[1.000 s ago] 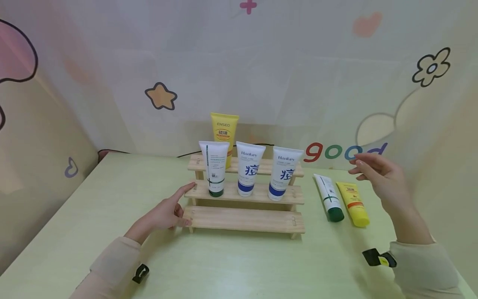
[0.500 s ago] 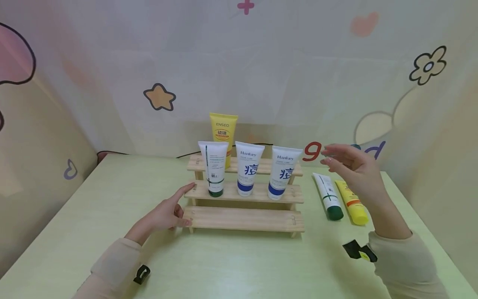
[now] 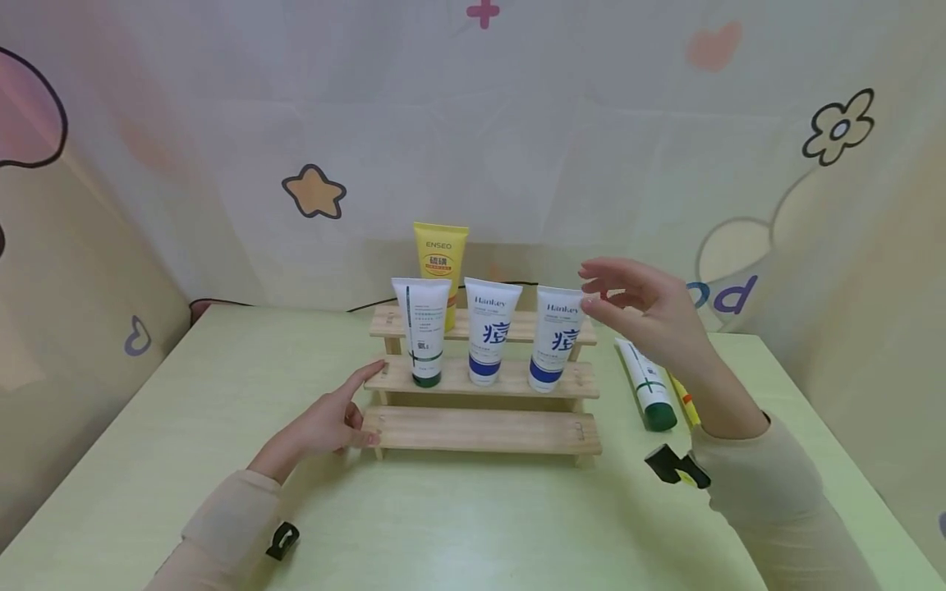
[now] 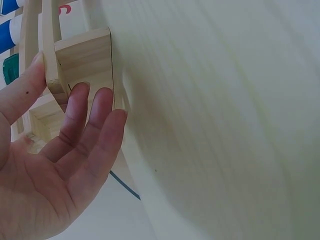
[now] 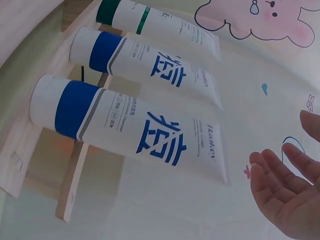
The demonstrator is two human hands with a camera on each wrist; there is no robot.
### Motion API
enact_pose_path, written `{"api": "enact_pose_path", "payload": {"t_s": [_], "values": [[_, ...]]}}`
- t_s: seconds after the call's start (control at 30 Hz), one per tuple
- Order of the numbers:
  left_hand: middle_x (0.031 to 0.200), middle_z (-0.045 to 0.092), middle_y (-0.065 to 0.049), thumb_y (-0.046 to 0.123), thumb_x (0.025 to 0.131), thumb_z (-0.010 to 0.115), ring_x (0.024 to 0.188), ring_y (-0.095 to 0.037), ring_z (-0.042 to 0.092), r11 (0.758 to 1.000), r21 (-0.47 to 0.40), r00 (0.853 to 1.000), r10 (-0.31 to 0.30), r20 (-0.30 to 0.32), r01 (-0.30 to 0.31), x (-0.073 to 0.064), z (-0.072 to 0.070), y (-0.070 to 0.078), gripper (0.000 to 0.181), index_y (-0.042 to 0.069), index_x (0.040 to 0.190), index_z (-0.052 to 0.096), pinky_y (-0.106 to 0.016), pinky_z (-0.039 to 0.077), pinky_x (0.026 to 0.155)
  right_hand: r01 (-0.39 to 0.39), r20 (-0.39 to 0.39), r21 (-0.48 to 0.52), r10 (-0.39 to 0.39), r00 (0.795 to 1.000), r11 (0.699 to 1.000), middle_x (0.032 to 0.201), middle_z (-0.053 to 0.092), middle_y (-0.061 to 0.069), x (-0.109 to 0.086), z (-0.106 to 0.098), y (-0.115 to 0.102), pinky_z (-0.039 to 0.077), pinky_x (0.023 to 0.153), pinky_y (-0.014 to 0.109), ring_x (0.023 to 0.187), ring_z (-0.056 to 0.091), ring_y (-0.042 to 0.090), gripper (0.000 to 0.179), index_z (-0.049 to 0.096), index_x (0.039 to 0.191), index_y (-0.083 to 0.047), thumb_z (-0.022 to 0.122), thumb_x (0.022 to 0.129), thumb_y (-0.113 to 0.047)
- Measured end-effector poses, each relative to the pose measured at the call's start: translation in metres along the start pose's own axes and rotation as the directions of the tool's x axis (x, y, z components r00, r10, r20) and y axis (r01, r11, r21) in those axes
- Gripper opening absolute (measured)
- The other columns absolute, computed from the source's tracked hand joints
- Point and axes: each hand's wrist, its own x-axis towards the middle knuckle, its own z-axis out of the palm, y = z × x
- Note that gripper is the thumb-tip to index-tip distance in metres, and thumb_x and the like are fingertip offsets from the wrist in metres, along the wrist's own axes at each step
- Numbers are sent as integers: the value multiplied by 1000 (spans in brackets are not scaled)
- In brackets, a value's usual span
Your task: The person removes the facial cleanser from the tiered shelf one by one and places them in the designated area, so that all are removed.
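My left hand rests against the left end of a three-step wooden rack. Its thumb and index finger touch the lower and middle steps, and the other fingers are loosely bent in the left wrist view. On the middle step stand a white tube with a green cap and two white-and-blue Hankey tubes, one in the centre and one at the right. My right hand hovers by the top of the right Hankey tube, thumb and fingers apart. A gap separates them in the right wrist view.
A yellow ENSEO tube stands on the top step at the left. Right of the rack lie a white tube with a green cap and a yellow tube, partly hidden by my right arm. A printed cloth hangs behind the table.
My right hand has moved left, from above the lying tubes to the top of the right Hankey tube. The left hand keeps its place on the rack.
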Motion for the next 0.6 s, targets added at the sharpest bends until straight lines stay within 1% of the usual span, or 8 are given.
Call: {"api": "enact_pose_path", "payload": {"t_s": [0.1, 0.17, 0.23, 0.3, 0.4, 0.5, 0.6], "values": [[64, 47, -7, 6, 74, 74, 54, -16, 43, 1000, 1, 1000, 0, 0, 0, 1, 0, -1, 97, 33, 144, 13, -30, 42, 47, 10, 50, -60, -7, 999, 998, 119, 58, 9, 7, 6, -8, 45, 81, 27, 94, 57, 17, 42, 54, 125, -6, 64, 86, -18], [65, 47, -7, 6, 74, 74, 54, -16, 43, 1000, 2, 1000, -3, -1, 3, 1, 0, -2, 97, 33, 144, 14, -30, 43, 47, 22, 81, -81, -15, 997, 996, 122, 56, 9, 13, 9, -12, 45, 82, 34, 97, 57, 20, 44, 52, 126, -7, 64, 85, -18], [65, 47, -8, 6, 74, 75, 54, -17, 43, 1000, 2, 1000, -6, -1, 6, 2, 1, -2, 97, 34, 144, 14, -30, 43, 48, 40, 107, -95, -30, 994, 995, 123, 55, 10, 19, 12, -14, 45, 83, 39, 101, 56, 23, 46, 52, 127, -6, 65, 85, -17], [66, 47, -8, 6, 74, 75, 55, -17, 43, 1000, 1, 1000, -9, 0, 9, 2, 1, -2, 98, 34, 144, 13, -30, 43, 48, 58, 126, -112, -43, 991, 992, 124, 55, 10, 27, 16, -16, 45, 84, 40, 105, 54, 24, 48, 51, 127, -6, 67, 83, -16], [66, 47, -8, 6, 73, 75, 55, -17, 43, 1000, 1, 1000, -23, -6, 23, 2, 2, -2, 98, 36, 144, 14, -30, 43, 48, 73, 160, -166, -47, 986, 983, 127, 53, 10, 39, 21, -17, 46, 84, 40, 108, 52, 25, 52, 51, 128, -6, 70, 81, -18], [66, 48, -8, 6, 73, 75, 55, -17, 44, 999, 3, 999, -42, -11, 42, 2, 2, -1, 98, 37, 143, 14, -30, 43, 48, 48, 205, -237, 1, 979, 970, 131, 49, 10, 52, 27, -20, 44, 85, 41, 111, 49, 26, 59, 47, 132, -8, 71, 80, -24], [66, 48, -8, 6, 74, 75, 55, -17, 44, 999, 6, 999, -38, -9, 38, 3, 1, -1, 98, 36, 144, 13, -30, 43, 48, -27, 240, -258, 91, 967, 966, 134, 45, 9, 68, 34, -24, 43, 87, 43, 114, 48, 26, 68, 40, 138, -14, 70, 80, -32]]}}
